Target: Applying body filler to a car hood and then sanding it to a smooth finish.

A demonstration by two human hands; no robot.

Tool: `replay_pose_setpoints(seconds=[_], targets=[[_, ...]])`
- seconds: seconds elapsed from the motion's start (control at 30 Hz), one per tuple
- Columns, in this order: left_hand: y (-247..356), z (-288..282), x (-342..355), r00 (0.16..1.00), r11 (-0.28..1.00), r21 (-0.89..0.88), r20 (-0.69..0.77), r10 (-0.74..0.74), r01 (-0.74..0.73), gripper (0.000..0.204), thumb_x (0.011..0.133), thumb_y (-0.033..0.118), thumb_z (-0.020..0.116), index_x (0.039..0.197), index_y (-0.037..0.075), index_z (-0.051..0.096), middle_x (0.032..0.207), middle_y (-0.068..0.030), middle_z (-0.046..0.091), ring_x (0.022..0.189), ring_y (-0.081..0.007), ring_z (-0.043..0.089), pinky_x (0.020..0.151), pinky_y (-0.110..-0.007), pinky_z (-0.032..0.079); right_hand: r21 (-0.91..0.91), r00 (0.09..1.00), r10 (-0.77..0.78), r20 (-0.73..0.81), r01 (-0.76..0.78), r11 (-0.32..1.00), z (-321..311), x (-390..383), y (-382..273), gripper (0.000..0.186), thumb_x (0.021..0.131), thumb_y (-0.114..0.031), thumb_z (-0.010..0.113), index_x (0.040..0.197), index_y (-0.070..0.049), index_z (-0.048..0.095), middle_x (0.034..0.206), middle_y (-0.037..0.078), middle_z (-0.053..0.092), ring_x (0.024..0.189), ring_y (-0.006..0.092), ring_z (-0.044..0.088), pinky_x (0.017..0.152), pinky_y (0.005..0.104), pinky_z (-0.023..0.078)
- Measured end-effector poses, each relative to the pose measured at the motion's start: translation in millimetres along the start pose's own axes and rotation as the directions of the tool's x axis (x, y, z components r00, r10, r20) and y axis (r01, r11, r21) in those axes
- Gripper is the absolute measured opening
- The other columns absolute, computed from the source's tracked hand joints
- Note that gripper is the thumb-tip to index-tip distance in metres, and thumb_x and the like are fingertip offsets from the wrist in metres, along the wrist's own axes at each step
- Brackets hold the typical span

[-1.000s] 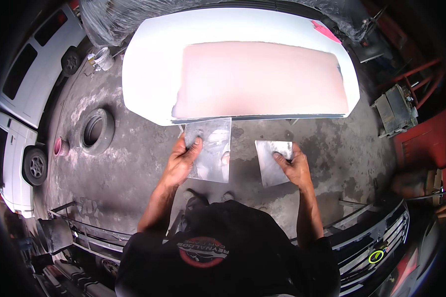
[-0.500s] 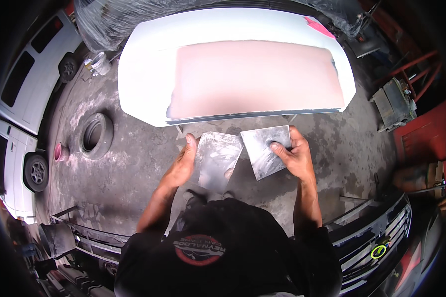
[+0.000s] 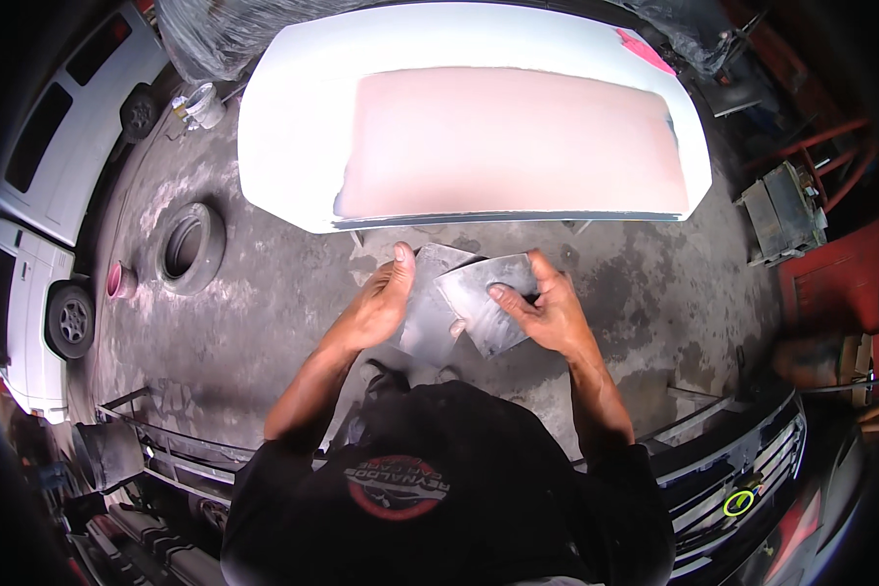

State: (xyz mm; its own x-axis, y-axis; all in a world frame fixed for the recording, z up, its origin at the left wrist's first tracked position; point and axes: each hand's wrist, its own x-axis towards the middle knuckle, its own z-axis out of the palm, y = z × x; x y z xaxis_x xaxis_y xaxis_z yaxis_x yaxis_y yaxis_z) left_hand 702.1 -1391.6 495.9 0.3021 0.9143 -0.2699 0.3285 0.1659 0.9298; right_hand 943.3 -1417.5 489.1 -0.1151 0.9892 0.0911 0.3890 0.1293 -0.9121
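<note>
My left hand (image 3: 376, 305) is closed round a flat grey rectangular plate (image 3: 425, 327), its thumb up along the left edge and a fingertip showing at the right edge. My right hand (image 3: 554, 314) grips a second smeared grey plate (image 3: 471, 291), thumb pressed on top and the other fingers mostly hidden behind. The right plate is tilted and overlaps the left one in the picture; whether they touch I cannot tell. Just beyond both hands lies a white car hood-like panel (image 3: 288, 127) with a large pinkish patch (image 3: 508, 146) and a pink spot at its far right corner.
A loose tire (image 3: 205, 256), a small red pot (image 3: 121, 281) and a white bucket (image 3: 203, 105) stand on the stained floor at left, beside a white van (image 3: 39, 195). A worn grey box-shaped stand (image 3: 786, 215) is at right. A car grille (image 3: 723, 488) lies near right.
My right hand has moved left with its plate, which now overlaps the left plate. My left hand has shifted slightly right and up. The panel appears slightly higher in view.
</note>
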Motion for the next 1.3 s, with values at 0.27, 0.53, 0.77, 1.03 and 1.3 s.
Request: replay_pose_setpoints(seconds=[0.27,0.53,0.77,1.03,1.3], targets=[[-16,5,13,0.996,0.983,-0.181,-0.092,0.017,-0.033,0.093,0.094,0.067,0.01,0.144,-0.011,0.023,0.149,-0.0257,0.028,0.14,-0.0304,0.026,0.114,-0.036,0.022,-0.184,0.999,-0.007,0.042,0.014,0.983,21,-5,-12,0.037,0.085,-0.022,0.073,0.105,0.001,0.052,0.073,0.017,0.066,0.056,0.0212,0.062,0.051,0.0337,0.047],[-7,36,20,0.934,0.929,-0.343,-0.357,0.011,-0.142,0.091,0.095,0.065,0.014,0.145,-0.01,0.018,0.149,-0.0249,0.026,0.14,-0.0299,0.026,0.114,-0.037,0.023,-0.294,0.978,0.029,0.205,0.033,0.955,21,4,-20,0.038,0.084,-0.024,0.073,0.104,0.0,0.052,0.073,0.019,0.064,0.058,0.0306,0.064,0.058,0.0414,0.048],[-7,-11,34,0.878,0.603,-0.652,-0.434,0.2,-0.46,0.062,0.101,0.048,0.035,0.137,-0.001,0.037,0.126,-0.0173,0.053,0.114,-0.0262,0.057,0.096,-0.039,0.049,-0.322,0.972,-0.128,0.198,0.188,0.928,-6,-19,-39,0.032,0.081,-0.022,0.075,0.1,-0.003,0.057,0.076,0.016,0.068,0.068,0.0312,0.068,0.065,0.0384,0.052],[-31,25,32,0.991,0.276,-0.959,-0.092,-0.1,-0.061,0.039,0.091,0.018,0.06,0.125,0.005,0.046,0.113,-0.0113,0.06,0.1,-0.0229,0.064,0.084,-0.04,0.056,-0.336,0.51,-0.845,0.159,0.833,0.439,-5,-34,-43,0.024,0.06,-0.001,0.069,0.071,-0.003,0.048,0.113,0.017,0.061,0.109,0.0394,0.057,0.083,0.0534,0.052],[-11,37,4,0.988,0.419,-0.908,-0.045,-0.148,0.021,0.039,0.089,0.012,0.062,0.125,0.004,0.048,0.111,-0.0101,0.061,0.1,-0.0211,0.063,0.083,-0.039,0.055,-0.606,0.851,-0.499,0.164,0.486,0.629,18,-37,58,0.06,0.064,0.001,0.071,0.118,-0.024,0.062,0.131,0.016,0.047,0.116,0.0372,0.05,0.089,0.0455,0.049]])
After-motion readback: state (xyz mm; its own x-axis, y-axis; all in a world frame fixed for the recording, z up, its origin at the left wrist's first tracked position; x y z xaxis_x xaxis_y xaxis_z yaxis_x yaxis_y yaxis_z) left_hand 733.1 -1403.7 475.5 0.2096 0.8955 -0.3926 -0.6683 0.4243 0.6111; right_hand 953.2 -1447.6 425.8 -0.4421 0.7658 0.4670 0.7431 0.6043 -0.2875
